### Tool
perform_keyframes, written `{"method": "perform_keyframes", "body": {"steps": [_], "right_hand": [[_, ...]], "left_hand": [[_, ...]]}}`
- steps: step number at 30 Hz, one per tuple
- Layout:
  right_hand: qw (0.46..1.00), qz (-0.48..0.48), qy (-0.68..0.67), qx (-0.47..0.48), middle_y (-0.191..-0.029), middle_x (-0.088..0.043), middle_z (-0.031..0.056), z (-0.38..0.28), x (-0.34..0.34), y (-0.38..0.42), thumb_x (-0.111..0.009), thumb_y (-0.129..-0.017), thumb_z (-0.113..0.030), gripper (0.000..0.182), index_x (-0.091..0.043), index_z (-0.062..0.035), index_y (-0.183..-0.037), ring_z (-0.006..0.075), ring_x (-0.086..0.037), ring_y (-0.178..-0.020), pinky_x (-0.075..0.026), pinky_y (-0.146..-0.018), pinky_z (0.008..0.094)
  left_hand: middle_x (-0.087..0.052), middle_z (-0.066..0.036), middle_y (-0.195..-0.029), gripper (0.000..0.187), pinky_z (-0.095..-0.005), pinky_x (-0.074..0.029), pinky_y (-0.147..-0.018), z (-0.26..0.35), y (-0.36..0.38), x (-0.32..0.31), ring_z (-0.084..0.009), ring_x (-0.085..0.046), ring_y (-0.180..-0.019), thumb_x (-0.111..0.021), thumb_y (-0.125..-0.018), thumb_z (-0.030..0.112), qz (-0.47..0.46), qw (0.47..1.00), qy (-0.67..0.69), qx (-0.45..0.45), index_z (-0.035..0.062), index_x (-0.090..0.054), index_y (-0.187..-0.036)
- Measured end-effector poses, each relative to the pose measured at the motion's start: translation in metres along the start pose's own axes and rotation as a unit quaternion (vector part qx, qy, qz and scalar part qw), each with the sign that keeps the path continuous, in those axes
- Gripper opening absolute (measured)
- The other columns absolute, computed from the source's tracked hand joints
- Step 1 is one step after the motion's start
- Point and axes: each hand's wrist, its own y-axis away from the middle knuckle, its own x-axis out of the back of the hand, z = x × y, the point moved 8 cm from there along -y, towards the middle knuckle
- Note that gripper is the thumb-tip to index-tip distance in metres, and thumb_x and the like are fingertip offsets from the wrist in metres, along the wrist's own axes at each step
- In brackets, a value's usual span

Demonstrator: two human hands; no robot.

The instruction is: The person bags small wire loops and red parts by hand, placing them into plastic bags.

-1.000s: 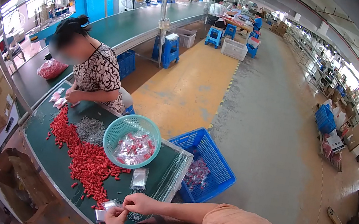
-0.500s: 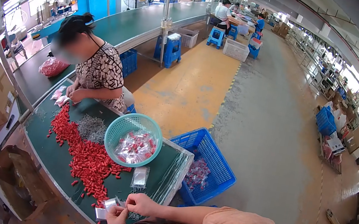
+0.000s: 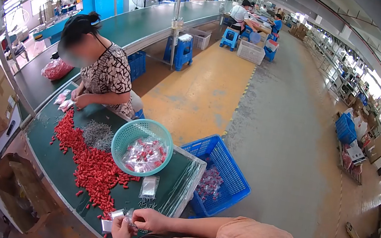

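Note:
My left hand (image 3: 122, 233) is closed at the near edge of the green table, pinching what looks like a small clear plastic bag (image 3: 129, 219). Right beside it, my right hand (image 3: 149, 219) has its fingertips pressed together at the bag; what sits between them is too small to make out. Flat clear bags (image 3: 107, 225) lie by my left hand, and a stack of bags (image 3: 149, 187) rests beyond my right hand. A heap of red plastic plugs (image 3: 97, 176) spreads across the table, with grey metal screws or pins (image 3: 98, 136) piled behind it.
A turquoise basket (image 3: 118, 143) on the table holds filled bags. Beside the table, a blue crate (image 3: 233, 194) contains more bags. Across from me a co-worker (image 3: 107, 72) handles small items. An open cardboard box (image 3: 13, 185) stands at left.
My hands have shifted slightly, and the clear bag shows more between them. The co-worker's hands stay in about the same place.

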Motion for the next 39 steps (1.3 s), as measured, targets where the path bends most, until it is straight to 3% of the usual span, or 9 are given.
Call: {"method": "perform_keyframes", "body": {"steps": [2,6,9,19,21,22,27,35,39], "right_hand": [[0.999,-0.022,0.035,-0.015,-0.085,-0.062,0.0168,0.022,-0.003,-0.005,-0.063,-0.079,-0.012,0.018,-0.057,0.0006,-0.091,0.0301,-0.063,-0.080,-0.050,-0.072,0.0371],[0.932,-0.077,0.354,-0.007,-0.097,-0.053,0.0163,0.086,-0.018,-0.001,-0.063,-0.080,-0.017,0.029,-0.053,-0.0025,-0.104,0.0336,-0.060,-0.093,-0.052,-0.075,0.0437],[0.904,-0.047,0.425,0.009,-0.096,-0.053,0.0170,0.107,-0.028,-0.002,-0.058,-0.082,-0.013,0.021,-0.052,-0.0020,-0.098,0.0335,-0.061,-0.089,-0.052,-0.073,0.0422],[0.908,-0.066,0.412,0.030,-0.089,-0.061,0.0167,0.114,-0.026,-0.028,-0.052,-0.080,-0.010,0.012,-0.062,-0.0041,-0.082,0.0329,-0.064,-0.083,-0.054,-0.071,0.0432],[0.916,-0.066,0.393,0.039,-0.087,-0.062,0.0191,0.137,-0.025,-0.037,-0.052,-0.077,-0.008,0.013,-0.063,-0.0027,-0.082,0.0359,-0.062,-0.086,-0.053,-0.076,0.0434],[0.922,-0.074,0.376,-0.059,-0.090,-0.061,0.0204,0.128,-0.020,-0.039,-0.052,-0.077,-0.008,0.014,-0.063,-0.0015,-0.083,0.0374,-0.061,-0.088,-0.052,-0.076,0.0446],[0.934,-0.056,0.349,0.057,-0.090,-0.053,0.0172,0.103,-0.032,-0.036,-0.058,-0.078,-0.011,0.012,-0.055,-0.0039,-0.087,0.0375,-0.060,-0.084,-0.050,-0.071,0.0463],[0.926,-0.081,0.369,0.001,-0.087,-0.059,0.0186,0.125,-0.034,-0.045,-0.049,-0.083,-0.009,0.010,-0.058,-0.0033,-0.085,0.0399,-0.062,-0.080,-0.050,-0.071,0.0486],[0.963,-0.052,0.261,-0.047,-0.089,-0.064,0.0201,0.138,-0.017,-0.051,-0.059,-0.079,-0.014,0.015,-0.065,-0.0050,-0.089,0.0397,-0.062,-0.083,-0.052,-0.075,0.0436]], "left_hand": [[-0.061,-0.010,-0.079,0.004,-0.0246,-0.048,-0.042,0.002,0.002,0.006,-0.0174,-0.062,-0.053,-0.049,-0.094,0.007,0.050,0.999,0.008,0.008,0.0033,-0.048,-0.093],[-0.062,-0.011,-0.081,0.004,-0.0254,-0.051,-0.045,0.007,-0.006,0.025,-0.0190,-0.065,-0.057,-0.051,-0.091,0.003,0.065,0.996,-0.057,-0.028,0.0022,-0.049,-0.094],[-0.063,-0.011,-0.074,0.004,-0.0252,-0.052,-0.049,0.000,-0.009,0.036,-0.0169,-0.064,-0.058,-0.057,-0.088,0.002,0.067,0.992,-0.089,-0.062,-0.0002,-0.053,-0.089],[-0.064,-0.010,-0.071,0.008,-0.0275,-0.053,-0.048,0.001,-0.008,0.046,-0.0158,-0.062,-0.057,-0.057,-0.086,0.006,0.082,0.986,-0.136,-0.040,-0.0025,-0.058,-0.086],[-0.065,-0.011,-0.073,0.009,-0.0278,-0.053,-0.049,-0.007,-0.012,0.051,-0.0170,-0.062,-0.057,-0.057,-0.086,0.008,0.074,0.991,-0.111,-0.026,-0.0014,-0.058,-0.087],[-0.065,-0.011,-0.074,0.009,-0.0279,-0.053,-0.051,-0.011,-0.013,0.055,-0.0171,-0.063,-0.059,-0.057,-0.086,0.008,0.085,0.988,-0.125,-0.016,-0.0009,-0.058,-0.088],[-0.065,-0.009,-0.076,0.003,-0.0268,-0.053,-0.059,-0.004,-0.005,0.059,-0.0146,-0.064,-0.066,-0.056,-0.086,0.001,0.107,0.987,-0.121,-0.017,-0.0010,-0.059,-0.086],[-0.065,-0.006,-0.075,0.005,-0.0255,-0.053,-0.059,-0.005,-0.001,0.071,-0.0115,-0.062,-0.063,-0.063,-0.083,0.002,0.151,0.978,-0.141,0.002,-0.0009,-0.062,-0.087],[-0.065,-0.005,-0.078,0.005,-0.0244,-0.053,-0.058,-0.014,-0.005,0.076,-0.0104,-0.061,-0.065,-0.063,-0.084,0.002,0.141,0.980,-0.143,0.018,-0.0008,-0.066,-0.087]]}}
